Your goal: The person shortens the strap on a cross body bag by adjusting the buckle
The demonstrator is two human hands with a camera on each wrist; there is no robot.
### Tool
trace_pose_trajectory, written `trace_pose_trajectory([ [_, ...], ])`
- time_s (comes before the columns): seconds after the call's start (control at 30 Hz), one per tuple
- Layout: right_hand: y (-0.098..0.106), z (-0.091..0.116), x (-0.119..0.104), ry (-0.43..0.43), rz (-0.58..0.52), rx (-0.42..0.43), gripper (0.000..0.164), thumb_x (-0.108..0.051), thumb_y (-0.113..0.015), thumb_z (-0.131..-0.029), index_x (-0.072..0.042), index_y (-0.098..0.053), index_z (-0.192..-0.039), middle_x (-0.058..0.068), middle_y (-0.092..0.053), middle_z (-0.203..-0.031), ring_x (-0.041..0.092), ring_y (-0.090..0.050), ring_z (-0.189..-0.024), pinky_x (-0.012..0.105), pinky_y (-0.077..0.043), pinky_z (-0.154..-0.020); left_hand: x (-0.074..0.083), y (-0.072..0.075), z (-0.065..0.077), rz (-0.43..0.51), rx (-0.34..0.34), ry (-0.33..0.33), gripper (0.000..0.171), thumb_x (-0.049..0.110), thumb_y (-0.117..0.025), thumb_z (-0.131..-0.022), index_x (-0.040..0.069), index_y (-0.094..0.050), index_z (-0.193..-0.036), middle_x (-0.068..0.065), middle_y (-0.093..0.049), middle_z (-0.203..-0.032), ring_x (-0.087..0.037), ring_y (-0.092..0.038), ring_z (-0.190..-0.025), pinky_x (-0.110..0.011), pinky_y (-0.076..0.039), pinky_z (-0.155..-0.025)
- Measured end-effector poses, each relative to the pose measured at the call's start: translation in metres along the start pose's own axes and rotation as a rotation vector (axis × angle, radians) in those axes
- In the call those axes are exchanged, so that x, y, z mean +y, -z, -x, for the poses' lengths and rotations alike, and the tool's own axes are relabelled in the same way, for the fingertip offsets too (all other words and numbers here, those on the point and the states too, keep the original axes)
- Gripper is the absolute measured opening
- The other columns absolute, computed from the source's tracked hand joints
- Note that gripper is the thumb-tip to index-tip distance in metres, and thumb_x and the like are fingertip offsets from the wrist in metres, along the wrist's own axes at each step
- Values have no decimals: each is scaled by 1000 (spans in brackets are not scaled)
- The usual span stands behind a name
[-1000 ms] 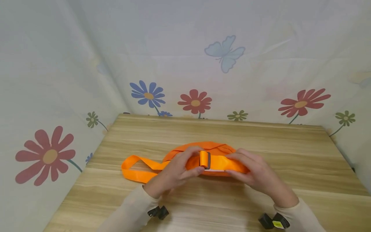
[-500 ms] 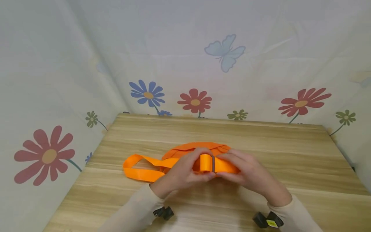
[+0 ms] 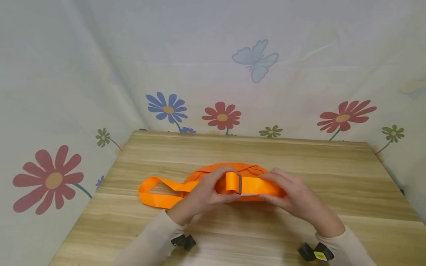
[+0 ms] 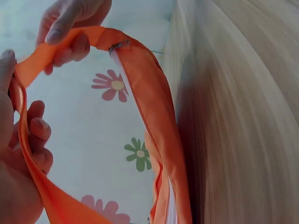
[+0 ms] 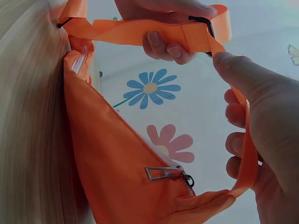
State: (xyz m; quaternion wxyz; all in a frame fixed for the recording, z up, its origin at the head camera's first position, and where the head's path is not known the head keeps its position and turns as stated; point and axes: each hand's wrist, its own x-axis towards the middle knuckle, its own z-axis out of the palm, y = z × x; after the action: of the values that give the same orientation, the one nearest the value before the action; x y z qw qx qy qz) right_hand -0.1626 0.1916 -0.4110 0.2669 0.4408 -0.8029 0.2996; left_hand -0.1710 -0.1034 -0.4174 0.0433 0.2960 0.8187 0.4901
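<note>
An orange waist bag (image 3: 247,171) lies on the wooden table, its zipper pull (image 5: 163,173) hanging at one end in the right wrist view. Above it, the orange strap (image 3: 256,186) is raised off the table in an arch between the two hands. My left hand (image 3: 204,194) pinches the strap beside a dark slide buckle (image 3: 240,184), where the webbing doubles into a small loop. To the buckle's right, my right hand (image 3: 296,192) grips the strap between thumb and fingers. The left hand hides part of the bag.
A long loop of spare strap (image 3: 159,201) lies on the table (image 3: 159,155) left of the bag. Behind the table's far edge hangs a pale curtain (image 3: 186,48) with printed flowers and a butterfly. Both forearms carry small black wrist devices.
Half a second ago the hands were close together at the slide buckle. Now the right hand is farther right and the left slightly left, with more strap showing between them.
</note>
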Motion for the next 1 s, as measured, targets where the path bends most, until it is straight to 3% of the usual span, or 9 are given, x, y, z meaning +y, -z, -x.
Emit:
trace_pose_trajectory([
  [0.13,-1,1,1,-5,-3,8,51,-53,-62,-105,-6,-73,-124,2,-72,-108,14,-63,-86,12,-52,-84,-4,6,3,-52,5,-3,64,26,-90,-90,13,-57,-143,-4,-68,-137,-20,-65,-119,-35,-59,-107],
  [0.3,-2,-1,1,9,-23,15,51,-52,-62,-106,-6,-72,-125,2,-72,-109,12,-63,-86,14,-53,-83,-8,9,3,-72,12,-86,59,21,-87,-92,8,-58,-141,-9,-70,-135,-22,-67,-115,-33,-60,-105],
  [0.43,-5,-4,-1,21,-31,11,49,-50,-61,-107,-6,-72,-125,2,-72,-109,13,-64,-87,14,-54,-84,-10,6,2,-55,1,-117,59,19,-86,-93,7,-56,-142,-10,-71,-135,-22,-69,-113,-32,-61,-104],
  [0.63,-7,-6,-5,6,-12,-9,50,-52,-63,-105,-7,-74,-124,2,-73,-110,14,-68,-90,14,-57,-90,-7,0,0,-41,-33,-88,55,19,-84,-95,10,-56,-142,-5,-71,-132,-19,-67,-113,-34,-59,-107],
  [0.87,-8,-10,-8,4,-29,-28,59,-55,-69,-97,-7,-74,-132,2,-76,-113,17,-73,-94,13,-57,-97,0,-5,-5,-98,-26,-123,55,21,-86,-93,12,-60,-140,-1,-72,-131,-17,-68,-115,-38,-58,-111],
  [1.0,-10,-10,-7,16,-26,-30,61,-54,-71,-95,-5,-74,-131,3,-75,-112,17,-73,-94,15,-58,-97,2,-5,-7,-133,-55,-143,56,22,-86,-93,12,-60,-142,-2,-72,-136,-17,-69,-118,-35,-59,-109],
])
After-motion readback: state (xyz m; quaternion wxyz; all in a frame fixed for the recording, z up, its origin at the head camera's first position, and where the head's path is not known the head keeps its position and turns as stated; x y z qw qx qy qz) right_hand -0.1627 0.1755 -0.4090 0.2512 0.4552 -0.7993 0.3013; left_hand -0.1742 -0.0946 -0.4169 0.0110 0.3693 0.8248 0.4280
